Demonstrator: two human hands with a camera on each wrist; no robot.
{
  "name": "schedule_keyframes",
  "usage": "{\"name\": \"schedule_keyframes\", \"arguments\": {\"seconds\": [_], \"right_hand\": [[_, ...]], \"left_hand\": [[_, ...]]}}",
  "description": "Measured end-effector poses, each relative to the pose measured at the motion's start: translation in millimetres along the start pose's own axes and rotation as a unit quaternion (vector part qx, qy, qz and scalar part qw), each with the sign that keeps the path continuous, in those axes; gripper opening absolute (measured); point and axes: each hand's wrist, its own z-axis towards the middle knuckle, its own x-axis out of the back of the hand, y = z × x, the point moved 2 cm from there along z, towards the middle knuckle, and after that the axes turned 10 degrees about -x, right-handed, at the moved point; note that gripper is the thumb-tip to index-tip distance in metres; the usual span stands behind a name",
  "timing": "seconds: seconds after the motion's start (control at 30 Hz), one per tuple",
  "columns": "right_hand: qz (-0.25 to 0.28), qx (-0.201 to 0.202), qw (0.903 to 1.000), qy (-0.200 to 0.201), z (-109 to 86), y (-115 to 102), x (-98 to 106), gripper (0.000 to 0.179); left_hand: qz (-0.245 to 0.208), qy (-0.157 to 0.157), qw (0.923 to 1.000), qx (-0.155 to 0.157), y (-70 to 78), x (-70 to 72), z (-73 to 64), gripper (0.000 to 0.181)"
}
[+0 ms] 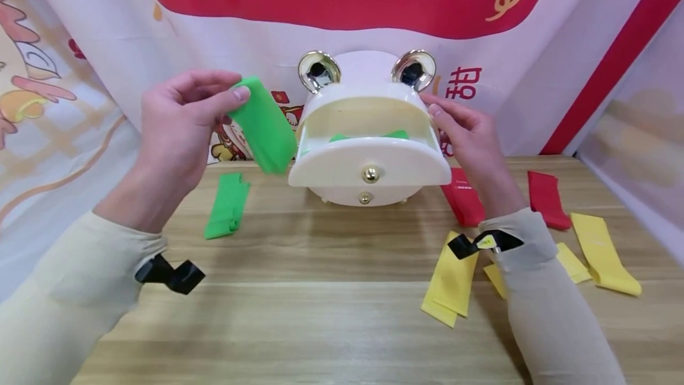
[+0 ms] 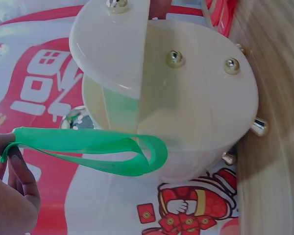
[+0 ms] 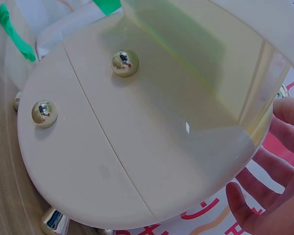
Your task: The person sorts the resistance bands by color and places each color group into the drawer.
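A green elastic loop band [image 1: 265,126] hangs from my left hand [image 1: 179,117], its top end pinched between thumb and fingers. The left wrist view shows the same band as a folded loop [image 2: 93,142]. Beside it stands a white frog-shaped drawer box [image 1: 369,73] with shiny gold-rimmed eyes. Its upper drawer [image 1: 331,162] is pulled out, with green edges [image 1: 396,134] showing inside; the lower drawer is closed. My right hand [image 1: 467,135] lies along the box's right side, fingers loosely bent; in the right wrist view the fingers [image 3: 269,166] are spread near the wall.
Another green band [image 1: 228,207] lies on the wooden table [image 1: 299,314] at left. To the right are two red bands [image 1: 547,199] and several yellow bands [image 1: 451,281], some partly under my right forearm. A printed cloth [image 1: 256,46] hangs close behind the box.
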Motion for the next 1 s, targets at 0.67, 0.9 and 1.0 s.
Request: {"name": "schedule_keyframes", "arguments": {"seconds": [0.67,0.9,1.0], "right_hand": [[0.019,-0.004,0.9998,-0.003,1.8,-0.7,3.6,0.055],[0.011,-0.007,0.9999,-0.001,0.6,-2.0,3.8,0.058],[0.012,-0.005,0.9999,-0.002,-0.4,-2.2,3.3,0.057]], "left_hand": [[-0.044,0.006,0.9977,-0.052,47.8,-65.4,0.7,0.023],[-0.026,-0.019,0.9985,-0.045,49.7,-89.2,-4.8,0.019],[-0.015,-0.029,0.9988,-0.038,49.2,-99.6,-6.3,0.018]]}}
